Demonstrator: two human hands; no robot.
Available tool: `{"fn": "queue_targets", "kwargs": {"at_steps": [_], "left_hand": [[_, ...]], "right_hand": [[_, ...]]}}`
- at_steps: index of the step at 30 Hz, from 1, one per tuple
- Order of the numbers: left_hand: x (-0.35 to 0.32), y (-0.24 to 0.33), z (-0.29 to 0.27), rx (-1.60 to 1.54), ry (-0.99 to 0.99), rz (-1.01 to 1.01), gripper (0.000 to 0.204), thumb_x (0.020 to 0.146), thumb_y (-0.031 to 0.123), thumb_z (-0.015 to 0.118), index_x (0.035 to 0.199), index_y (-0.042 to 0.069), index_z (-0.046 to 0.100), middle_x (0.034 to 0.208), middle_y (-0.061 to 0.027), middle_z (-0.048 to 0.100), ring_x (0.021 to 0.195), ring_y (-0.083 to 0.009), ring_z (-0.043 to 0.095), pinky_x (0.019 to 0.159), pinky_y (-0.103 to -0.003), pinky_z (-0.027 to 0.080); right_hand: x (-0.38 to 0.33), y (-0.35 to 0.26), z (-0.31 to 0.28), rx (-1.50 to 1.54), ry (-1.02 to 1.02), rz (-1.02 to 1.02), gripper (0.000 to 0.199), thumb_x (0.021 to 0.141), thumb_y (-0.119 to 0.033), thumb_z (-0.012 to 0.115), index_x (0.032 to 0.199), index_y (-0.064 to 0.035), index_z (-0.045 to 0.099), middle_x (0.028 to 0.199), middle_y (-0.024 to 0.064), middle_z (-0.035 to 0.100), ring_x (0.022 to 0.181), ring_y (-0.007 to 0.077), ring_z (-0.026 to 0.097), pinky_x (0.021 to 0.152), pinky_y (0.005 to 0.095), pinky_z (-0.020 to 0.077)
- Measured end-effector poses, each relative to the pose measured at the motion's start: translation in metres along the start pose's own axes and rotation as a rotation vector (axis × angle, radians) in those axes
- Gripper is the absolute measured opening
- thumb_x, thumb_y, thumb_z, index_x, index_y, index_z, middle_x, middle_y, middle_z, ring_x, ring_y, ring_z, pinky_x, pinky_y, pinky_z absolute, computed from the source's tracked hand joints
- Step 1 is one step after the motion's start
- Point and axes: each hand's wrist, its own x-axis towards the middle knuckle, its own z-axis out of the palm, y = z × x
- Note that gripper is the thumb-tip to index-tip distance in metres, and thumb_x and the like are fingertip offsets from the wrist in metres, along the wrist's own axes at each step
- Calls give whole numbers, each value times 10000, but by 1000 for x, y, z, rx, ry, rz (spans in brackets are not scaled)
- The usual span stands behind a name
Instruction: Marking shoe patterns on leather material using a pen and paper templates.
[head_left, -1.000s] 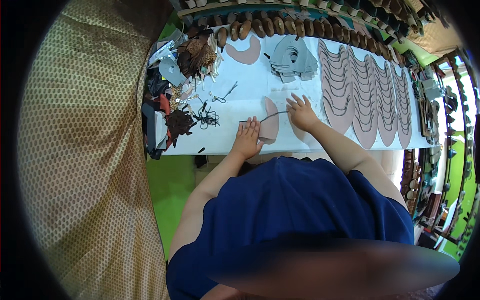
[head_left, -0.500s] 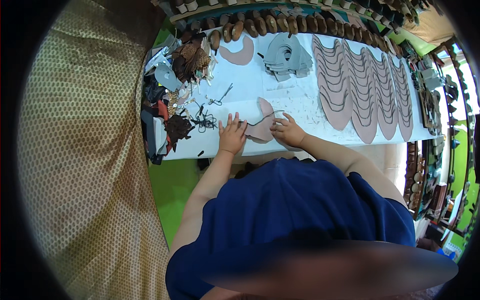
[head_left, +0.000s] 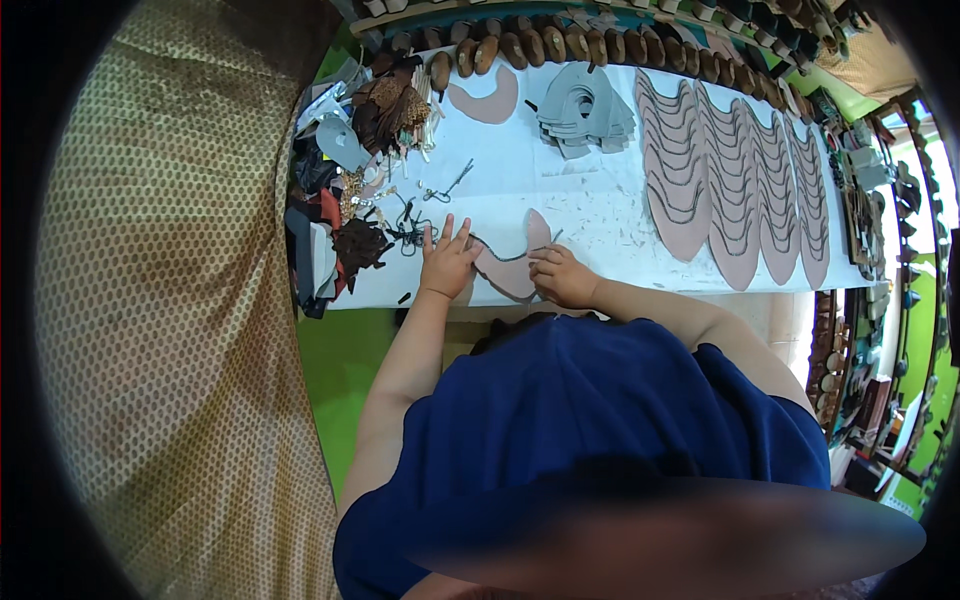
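Observation:
A pinkish-beige U-shaped cut piece (head_left: pixel 510 275), like a leather or shoe-material cutout, lies at the table's near edge. Along its inner curve runs a dark cord (head_left: pixel 497 254), whose free end sticks up past my right hand. My left hand (head_left: pixel 448 266) rests with fingers spread at the piece's left arm, beside the cord. My right hand (head_left: pixel 564 277) lies on the right arm of the piece, fingers bent together at the cord; its thumb is mostly hidden.
Left of my hands lie tangled dark cords (head_left: pixel 412 232) and a heap of scraps (head_left: pixel 385 115). Another U-shaped piece (head_left: pixel 488 103) and stacked grey cutouts (head_left: pixel 583 112) lie farther back. Overlapping corded pieces (head_left: pixel 682 195) line the right side. Wooden shoe lasts (head_left: pixel 555 44) stand along the back.
Both hands have shifted a little left, and the U-shaped piece has moved slightly with them. My right fingers, spread before, are now bent closer together at the cord.

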Motion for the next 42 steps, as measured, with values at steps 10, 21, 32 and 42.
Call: {"fn": "queue_targets", "kwargs": {"at_steps": [10, 21, 32, 42], "left_hand": [[-17, 69, 12, -305, -247, 19, 716, 880, 390, 580, 1487, 86, 354, 1600, -117, 253, 1480, -317, 223, 1159, -573, 172], [-17, 86, 30, -346, -199, -121, 845, 873, 458, 592, 1524, 42, 250, 1608, -168, 190, 1480, -368, 187, 1160, -558, 196], [-18, 81, 23, -239, -284, 24, 786, 898, 470, 565, 1518, 80, 281, 1612, -119, 209, 1478, -316, 217, 1152, -555, 221], [-14, 88, 19, -215, -316, -21, 829, 879, 494, 582, 1516, 60, 276, 1609, -122, 218, 1484, -305, 200, 1150, -614, 141]], "right_hand": [[-4, 40, -5, -83, 94, 486, 249, 820, -196, 696, 1068, -170, 684, 1166, -1, 643, 1294, 274, 481, 1081, 606, 278], [-10, 55, -15, 62, -140, 699, 269, 851, -243, 661, 1110, -242, 734, 1342, -29, 602, 1391, 273, 389, 1123, 677, 159], [-8, 65, -13, -9, -129, 696, 138, 847, -220, 658, 964, -162, 703, 1211, 2, 642, 1329, 243, 453, 1097, 716, 174], [30, 74, -34, -92, -300, 719, 117, 816, -200, 665, 906, -131, 693, 1149, 58, 628, 1304, 285, 453, 1073, 757, 166]]}}
